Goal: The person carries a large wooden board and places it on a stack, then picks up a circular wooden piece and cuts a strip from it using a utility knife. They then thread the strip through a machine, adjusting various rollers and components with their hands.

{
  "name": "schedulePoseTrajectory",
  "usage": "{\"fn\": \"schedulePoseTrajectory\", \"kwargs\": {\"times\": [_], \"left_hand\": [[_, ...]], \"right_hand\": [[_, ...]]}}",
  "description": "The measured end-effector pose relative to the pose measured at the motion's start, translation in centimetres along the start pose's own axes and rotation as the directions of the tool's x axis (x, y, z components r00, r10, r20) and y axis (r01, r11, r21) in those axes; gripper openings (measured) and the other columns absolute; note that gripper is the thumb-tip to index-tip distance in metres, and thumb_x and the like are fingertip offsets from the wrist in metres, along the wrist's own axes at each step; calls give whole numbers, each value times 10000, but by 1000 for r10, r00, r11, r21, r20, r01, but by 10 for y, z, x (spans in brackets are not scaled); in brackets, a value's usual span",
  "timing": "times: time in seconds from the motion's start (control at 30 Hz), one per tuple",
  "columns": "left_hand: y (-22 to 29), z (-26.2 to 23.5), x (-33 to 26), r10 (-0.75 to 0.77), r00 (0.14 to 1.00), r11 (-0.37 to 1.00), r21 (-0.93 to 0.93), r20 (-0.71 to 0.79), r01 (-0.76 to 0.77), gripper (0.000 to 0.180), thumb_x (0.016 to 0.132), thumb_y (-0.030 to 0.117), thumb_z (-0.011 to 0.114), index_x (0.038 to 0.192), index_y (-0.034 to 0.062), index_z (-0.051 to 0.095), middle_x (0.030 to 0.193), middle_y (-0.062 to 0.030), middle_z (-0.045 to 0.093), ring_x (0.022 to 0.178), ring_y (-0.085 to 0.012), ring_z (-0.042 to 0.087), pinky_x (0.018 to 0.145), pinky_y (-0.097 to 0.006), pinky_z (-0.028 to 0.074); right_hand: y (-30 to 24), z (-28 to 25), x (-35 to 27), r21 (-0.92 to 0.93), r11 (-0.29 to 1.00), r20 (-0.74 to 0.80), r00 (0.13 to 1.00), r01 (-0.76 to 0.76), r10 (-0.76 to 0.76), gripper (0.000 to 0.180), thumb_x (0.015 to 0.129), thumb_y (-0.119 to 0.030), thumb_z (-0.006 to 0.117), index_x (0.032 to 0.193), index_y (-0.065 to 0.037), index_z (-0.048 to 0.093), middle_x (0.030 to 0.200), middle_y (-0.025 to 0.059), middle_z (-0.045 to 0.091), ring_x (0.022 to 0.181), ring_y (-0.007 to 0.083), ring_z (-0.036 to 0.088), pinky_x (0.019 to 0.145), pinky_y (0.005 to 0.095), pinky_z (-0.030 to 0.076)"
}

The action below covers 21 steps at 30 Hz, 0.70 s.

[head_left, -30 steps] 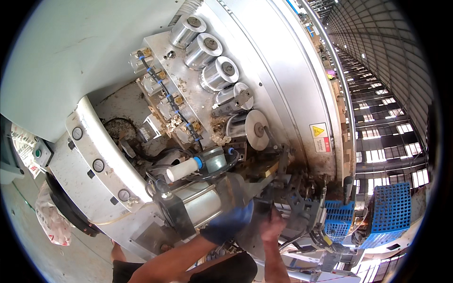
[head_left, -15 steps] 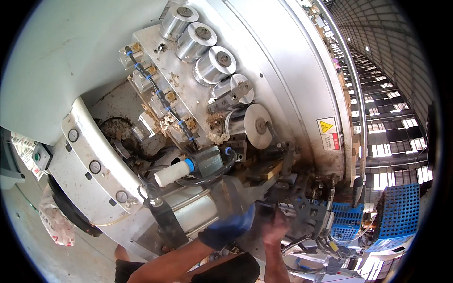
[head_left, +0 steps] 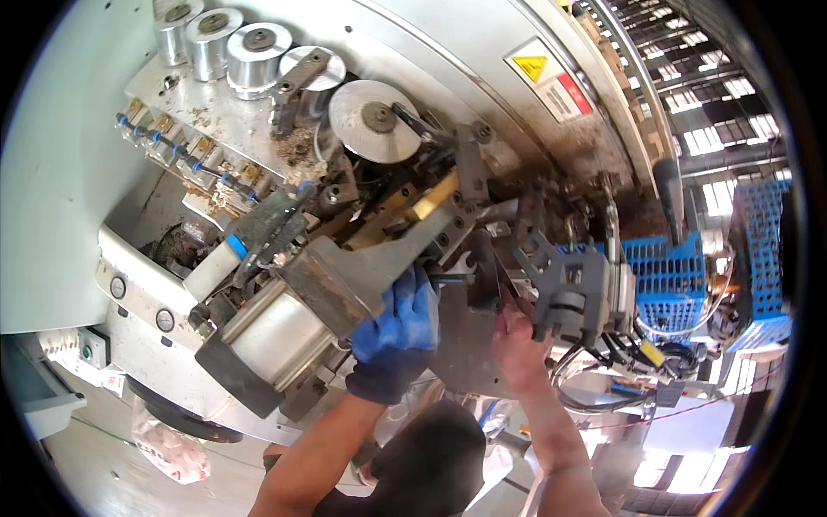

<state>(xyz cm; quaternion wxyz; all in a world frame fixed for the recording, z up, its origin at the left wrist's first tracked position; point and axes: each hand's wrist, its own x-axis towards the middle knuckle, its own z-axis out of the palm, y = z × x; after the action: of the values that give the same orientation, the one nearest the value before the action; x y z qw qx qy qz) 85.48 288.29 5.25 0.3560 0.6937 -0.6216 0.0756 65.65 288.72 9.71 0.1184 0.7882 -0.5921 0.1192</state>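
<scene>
1. Looking down in the head view, we find an open-ended wrench point(head_left: 469, 268) just beside our left hand's blue-gloved fingertips, below the grey arm point(head_left: 405, 248). The left hand point(head_left: 396, 320) has its fingers bent; we cannot tell whether they close on the shaft.
2. Our bare right hand point(head_left: 519, 345) keeps its fingers narrow, together against the lower end of a dark flat part point(head_left: 484, 280); whether it grips that is hidden.
3. We judge the wrench stiff, tough and fairly weighty for its size, perhaps slippery if greasy. The shaft, away from the open end, seems the best hold.
4. Around us, the metal cylinder point(head_left: 280, 332) crowds the left side, while a grey bracket point(head_left: 573, 280) and cables point(head_left: 590, 392) limit the right. Silver rollers point(head_left: 353, 125) and crumbly debris point(head_left: 295, 148) lie beyond; a blue perforated guard point(head_left: 668, 276) stands farther right.
</scene>
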Motion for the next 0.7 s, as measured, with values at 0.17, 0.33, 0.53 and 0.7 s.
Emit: {"fn": "schedulePoseTrajectory", "kwargs": {"times": [0.17, 0.33, 0.53, 0.7], "left_hand": [[2, 2, 2, -44, 998, 998, -39, -32, 43, 271, 833, 214, 700, 1066, 75, 694, 1199, -62, 657, 1096, -291, 600, 820, -422, 460], [2, 1, 1, -35, 999, 998, -44, -38, 33, 279, 845, 204, 646, 1067, 39, 686, 1269, -88, 630, 1133, -278, 604, 791, -398, 493], [3, 1, -2, -48, 999, 998, -41, -16, 47, 303, 839, 212, 661, 1102, 62, 666, 1281, -88, 603, 1186, -298, 552, 867, -425, 457], [3, -5, -2, -54, 997, 997, -59, 50, 57, 344, 852, 265, 674, 1146, 90, 642, 1280, -106, 587, 1170, -342, 534, 923, -496, 421]], "right_hand": [[5, -3, -10, -330, 928, -37, 981, 170, -193, 496, 708, -33, 702, 1186, -161, 677, 865, 110, 669, 827, 328, 663, 722, 452, 518], [10, 7, -12, -213, 975, 39, 998, 64, -57, 433, 702, -32, 704, 1122, -138, 706, 874, 122, 682, 749, 351, 664, 666, 465, 532], [7, 14, -3, -95, 995, -59, 997, 33, -39, 260, 663, -29, 688, 914, -81, 730, 822, 132, 681, 688, 361, 663, 601, 463, 526], [6, 10, -6, -129, 992, 40, 999, 15, -10, 99, 623, -22, 671, 708, -72, 672, 763, 145, 656, 635, 357, 642, 574, 454, 519]]}}
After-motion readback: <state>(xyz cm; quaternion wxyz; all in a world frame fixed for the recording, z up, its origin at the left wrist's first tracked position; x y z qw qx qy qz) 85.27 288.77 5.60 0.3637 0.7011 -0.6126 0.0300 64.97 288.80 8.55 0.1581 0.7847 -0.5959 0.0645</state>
